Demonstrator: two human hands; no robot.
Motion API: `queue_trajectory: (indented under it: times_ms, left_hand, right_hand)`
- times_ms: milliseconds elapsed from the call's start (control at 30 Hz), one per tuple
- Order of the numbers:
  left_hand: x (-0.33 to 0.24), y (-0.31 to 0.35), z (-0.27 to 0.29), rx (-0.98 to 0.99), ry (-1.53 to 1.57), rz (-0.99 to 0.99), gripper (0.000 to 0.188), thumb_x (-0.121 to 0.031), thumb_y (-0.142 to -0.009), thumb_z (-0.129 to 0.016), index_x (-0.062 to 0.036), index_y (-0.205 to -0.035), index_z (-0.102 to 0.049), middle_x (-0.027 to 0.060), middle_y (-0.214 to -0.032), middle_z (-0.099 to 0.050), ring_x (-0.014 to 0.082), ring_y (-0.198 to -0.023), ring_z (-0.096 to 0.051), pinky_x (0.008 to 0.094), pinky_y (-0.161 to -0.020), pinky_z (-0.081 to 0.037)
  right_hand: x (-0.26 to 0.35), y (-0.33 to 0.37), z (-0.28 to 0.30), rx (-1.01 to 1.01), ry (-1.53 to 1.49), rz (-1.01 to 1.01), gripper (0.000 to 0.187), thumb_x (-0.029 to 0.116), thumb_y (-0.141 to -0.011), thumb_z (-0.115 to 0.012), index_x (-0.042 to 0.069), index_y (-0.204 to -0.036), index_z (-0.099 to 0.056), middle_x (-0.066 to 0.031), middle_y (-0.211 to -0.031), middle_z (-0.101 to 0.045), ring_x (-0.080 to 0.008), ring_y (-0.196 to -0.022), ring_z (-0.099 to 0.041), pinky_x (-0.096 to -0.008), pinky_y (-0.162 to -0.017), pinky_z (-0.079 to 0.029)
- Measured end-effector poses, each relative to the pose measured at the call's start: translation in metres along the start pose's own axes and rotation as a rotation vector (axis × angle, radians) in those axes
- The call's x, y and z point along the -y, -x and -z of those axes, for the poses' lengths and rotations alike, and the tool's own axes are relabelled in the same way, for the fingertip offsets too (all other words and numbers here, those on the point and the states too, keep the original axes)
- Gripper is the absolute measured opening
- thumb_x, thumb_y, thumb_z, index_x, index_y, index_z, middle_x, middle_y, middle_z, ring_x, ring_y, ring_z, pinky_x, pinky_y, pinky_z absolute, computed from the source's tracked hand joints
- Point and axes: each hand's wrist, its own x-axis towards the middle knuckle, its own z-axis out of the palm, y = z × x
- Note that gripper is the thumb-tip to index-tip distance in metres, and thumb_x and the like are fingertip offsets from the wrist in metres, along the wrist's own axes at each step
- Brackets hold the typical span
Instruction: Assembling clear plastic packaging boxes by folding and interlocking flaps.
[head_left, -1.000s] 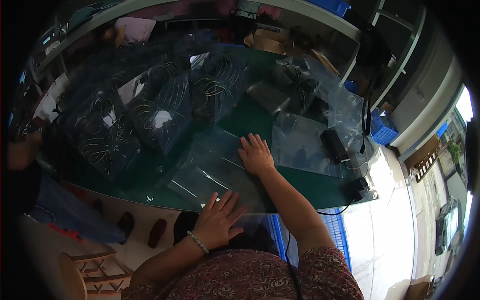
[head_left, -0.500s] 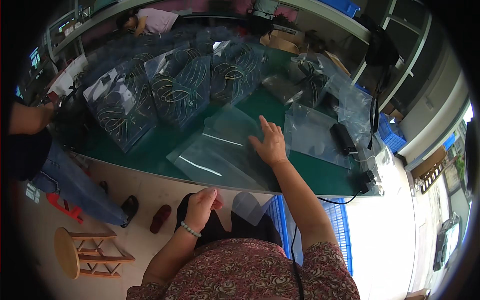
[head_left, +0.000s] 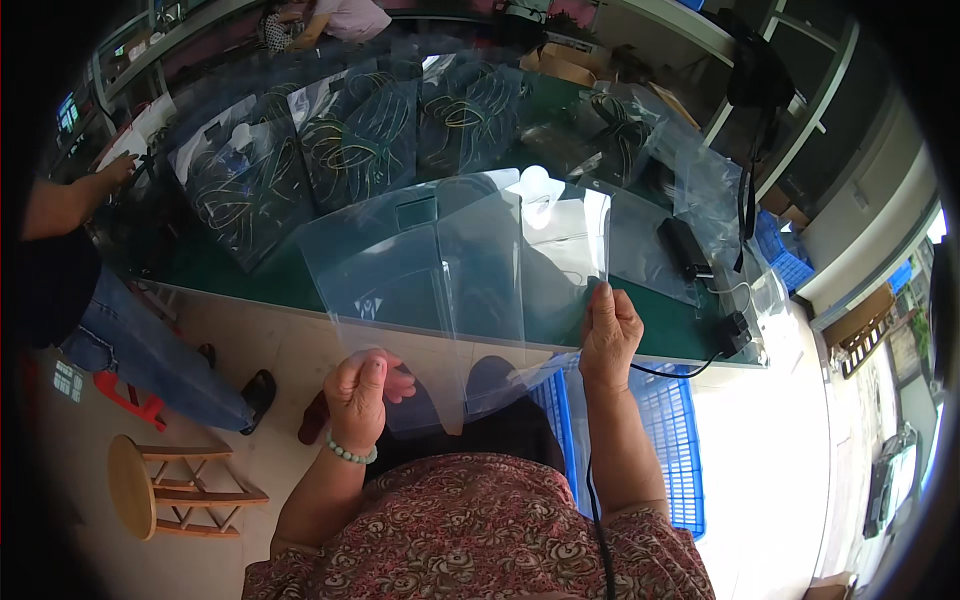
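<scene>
The tabletop (head_left: 235, 287) is green, the baskets (head_left: 672, 440) blue, the shirt (head_left: 490, 530) swirl-patterned maroon.

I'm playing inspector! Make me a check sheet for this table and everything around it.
Surface: green tabletop, partly covered.
Job's things: large clear plastic bag with a rectangular handle hole, maybe several layered, held up at the table's near edge.
Clutter: black oblong box on the right.
Hands: right hand pinches the bag's right edge; left hand curls at its lower left, grip unclear.
Cables: thin black cable drooping below the table's edge; yellowish coiled wires in clear bags.
Surroundings: blue plastic basket; round-seated wooden stool.
</scene>
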Motion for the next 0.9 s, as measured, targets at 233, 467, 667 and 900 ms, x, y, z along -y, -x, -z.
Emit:
queue_trajectory:
  times_ms: [233,467,667,900]
  left_hand:
    - [-0.051,0.019,0.021,0.209,0.170,-0.003,0.038,-0.034,-0.102,-0.061,0.0016,-0.112,-0.070,0.0170,-0.093,-0.075,0.0221,-0.081,-0.073,0.0346,-0.077,-0.059]
    - [-0.072,0.049,0.080,-0.104,-0.476,-0.199,0.043,-0.038,-0.103,-0.059,0.0036,-0.096,-0.068,0.0114,-0.083,-0.070,0.0184,-0.069,-0.068,0.0309,-0.068,-0.054]
    - [-0.074,0.074,0.099,-0.165,-0.322,-0.119,0.040,-0.036,-0.102,-0.057,0.0025,-0.097,-0.067,0.0090,-0.077,-0.063,0.0172,-0.067,-0.061,0.0304,-0.065,-0.048]
    - [-0.110,0.093,0.076,-0.312,-0.613,-0.298,0.034,-0.033,-0.090,-0.058,-0.0005,-0.092,-0.069,0.0086,-0.067,-0.062,0.0173,-0.061,-0.058,0.0276,-0.057,-0.040]
  right_hand:
    - [0.004,0.012,0.024,0.311,0.231,0.386,0.037,0.031,-0.104,-0.061,0.007,-0.076,-0.055,0.0043,-0.067,-0.047,-0.0064,-0.062,-0.040,-0.0232,-0.059,-0.035]
    - [0.010,0.042,-0.015,0.427,0.172,0.382,0.031,0.023,-0.102,-0.063,0.004,-0.077,-0.061,0.0011,-0.071,-0.051,-0.0092,-0.064,-0.045,-0.0249,-0.060,-0.035]
    - [-0.004,0.038,-0.047,0.664,0.337,0.134,0.020,0.020,-0.095,-0.071,0.001,-0.100,-0.067,-0.0072,-0.086,-0.061,-0.0179,-0.071,-0.057,-0.0297,-0.067,-0.047]
    - [0.078,0.082,-0.117,0.944,0.131,1.005,0.068,0.033,-0.081,-0.077,0.008,-0.141,-0.055,-0.0136,-0.141,-0.055,-0.0353,-0.129,-0.051,-0.0572,-0.118,-0.029]
